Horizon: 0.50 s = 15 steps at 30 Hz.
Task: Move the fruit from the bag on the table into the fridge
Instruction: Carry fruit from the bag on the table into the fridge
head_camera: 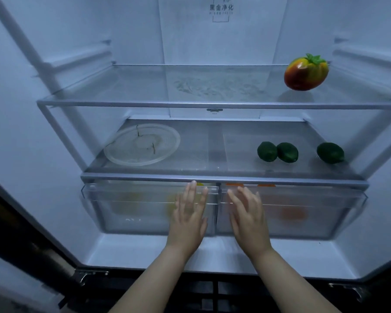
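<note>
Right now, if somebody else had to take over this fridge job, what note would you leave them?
Hands: left hand and right hand are both open and empty, fingers straight, flat against the left drawer and right drawer fronts.
Fruit: a red-yellow fruit on the upper shelf; three green fruits on the middle shelf, right of a cracked clear plate; blurry yellow shapes in the left drawer, orange shapes in the right.
Done: that fruit is in the fridge.
Left: the bag and table are out of view, so check for remaining fruit.
</note>
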Each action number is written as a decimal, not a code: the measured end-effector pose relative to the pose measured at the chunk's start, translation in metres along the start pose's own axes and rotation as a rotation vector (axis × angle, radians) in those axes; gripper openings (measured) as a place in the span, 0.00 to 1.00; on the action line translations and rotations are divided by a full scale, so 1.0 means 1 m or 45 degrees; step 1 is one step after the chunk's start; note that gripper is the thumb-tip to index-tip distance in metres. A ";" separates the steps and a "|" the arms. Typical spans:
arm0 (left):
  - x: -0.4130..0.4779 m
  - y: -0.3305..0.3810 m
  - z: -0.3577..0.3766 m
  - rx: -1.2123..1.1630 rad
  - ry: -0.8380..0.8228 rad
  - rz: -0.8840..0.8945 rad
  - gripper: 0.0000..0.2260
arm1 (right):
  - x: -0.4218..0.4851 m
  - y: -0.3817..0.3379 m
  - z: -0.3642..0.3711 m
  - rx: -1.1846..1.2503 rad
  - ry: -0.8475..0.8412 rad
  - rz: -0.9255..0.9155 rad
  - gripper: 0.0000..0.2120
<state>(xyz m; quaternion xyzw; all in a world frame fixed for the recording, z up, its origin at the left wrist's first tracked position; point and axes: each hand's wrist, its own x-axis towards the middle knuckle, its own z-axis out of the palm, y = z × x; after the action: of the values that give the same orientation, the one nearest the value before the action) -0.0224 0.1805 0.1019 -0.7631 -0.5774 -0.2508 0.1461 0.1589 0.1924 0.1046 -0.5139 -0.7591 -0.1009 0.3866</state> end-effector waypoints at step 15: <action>0.008 -0.007 0.008 0.094 -0.134 -0.009 0.42 | -0.005 0.005 0.016 -0.330 -0.255 -0.064 0.40</action>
<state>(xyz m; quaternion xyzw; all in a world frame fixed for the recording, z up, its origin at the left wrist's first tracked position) -0.0257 0.1929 0.0990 -0.7673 -0.5959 -0.1893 0.1427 0.1570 0.1996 0.0889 -0.5477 -0.7871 -0.1559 0.2368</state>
